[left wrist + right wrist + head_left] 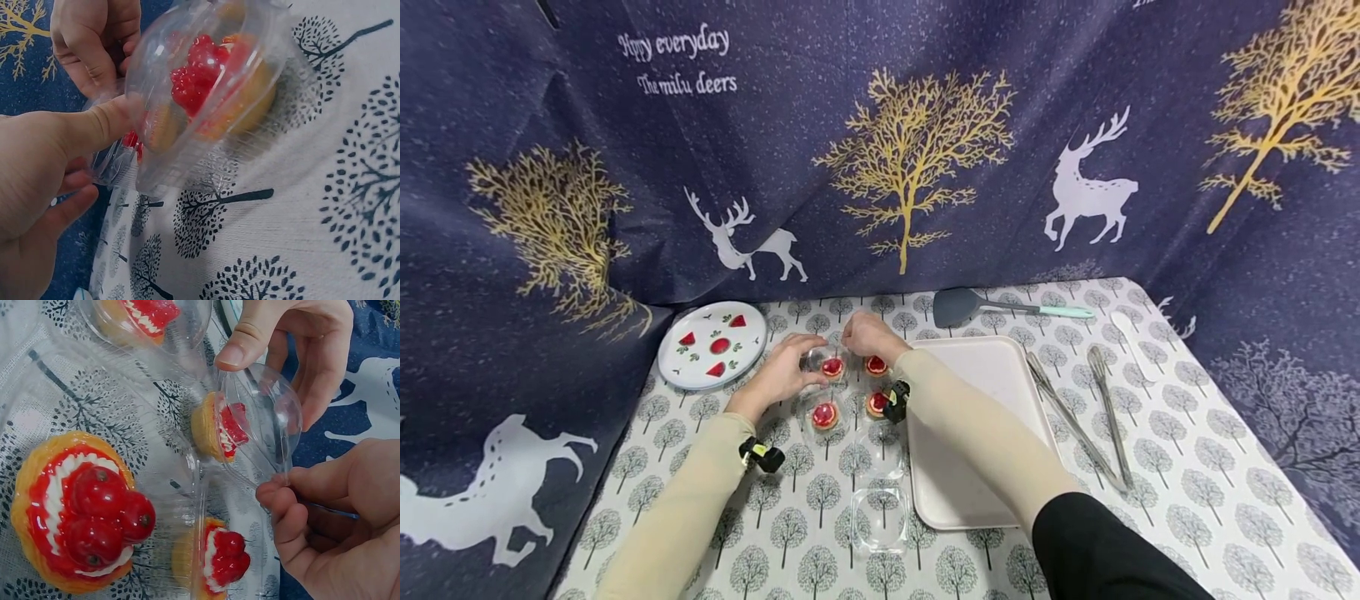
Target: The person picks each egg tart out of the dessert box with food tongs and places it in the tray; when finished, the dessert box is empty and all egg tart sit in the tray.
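Observation:
At the far left of a group of clear plastic boxes, a domed tart box (815,358) holds a small red-topped tart (832,367). My left hand (781,371) grips this box from its left side, the thumb along the near edge. With thumb and fingertips, my right hand (337,519) pinches the edge of the clear dome lid (272,403), which stands tilted over the tart. Other tarts sit around it: a near-left tart (219,87) under a dome, a far-right tart (876,365) and a near-right tart (84,512), partly hidden by my right wrist in the head view.
A bare clear plastic tray (880,518) lies nearer me. To the right are a cream tray (977,467) under my right forearm, metal tongs (1108,408), a spatula (958,307) and a white spoon (1135,346). A watermelon-patterned plate (703,333) stands at the left.

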`<state>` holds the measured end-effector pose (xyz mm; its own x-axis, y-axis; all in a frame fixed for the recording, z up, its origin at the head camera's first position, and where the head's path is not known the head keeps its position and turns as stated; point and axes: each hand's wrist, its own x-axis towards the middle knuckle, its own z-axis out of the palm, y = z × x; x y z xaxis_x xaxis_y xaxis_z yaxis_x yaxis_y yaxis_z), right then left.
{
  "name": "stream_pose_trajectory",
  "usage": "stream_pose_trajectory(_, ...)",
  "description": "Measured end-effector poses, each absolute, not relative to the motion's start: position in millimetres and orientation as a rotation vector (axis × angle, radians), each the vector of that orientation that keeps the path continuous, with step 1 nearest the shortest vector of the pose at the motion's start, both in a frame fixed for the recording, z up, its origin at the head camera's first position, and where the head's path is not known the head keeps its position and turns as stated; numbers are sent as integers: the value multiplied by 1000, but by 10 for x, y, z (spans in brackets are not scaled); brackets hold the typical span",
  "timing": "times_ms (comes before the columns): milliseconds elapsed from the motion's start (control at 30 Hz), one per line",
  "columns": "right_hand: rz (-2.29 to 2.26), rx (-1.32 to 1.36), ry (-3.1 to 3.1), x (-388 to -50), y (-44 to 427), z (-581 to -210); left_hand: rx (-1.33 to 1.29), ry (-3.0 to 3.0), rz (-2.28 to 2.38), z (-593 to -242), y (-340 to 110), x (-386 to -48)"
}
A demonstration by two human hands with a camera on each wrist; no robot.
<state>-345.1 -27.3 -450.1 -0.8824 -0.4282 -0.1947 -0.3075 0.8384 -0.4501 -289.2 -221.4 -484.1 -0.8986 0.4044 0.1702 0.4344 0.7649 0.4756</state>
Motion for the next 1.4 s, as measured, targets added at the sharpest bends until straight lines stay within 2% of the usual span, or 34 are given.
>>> stream_pose_trajectory(767,-1002,-541,2678,-3271,-65,-4277,-693,-2705,-824,-4654,-2131,-2757)
stream_pose_trajectory(1400,-1205,-653,2656,-3026,55,-4075,-666,-2648,-792,-4422,-2004,-2578)
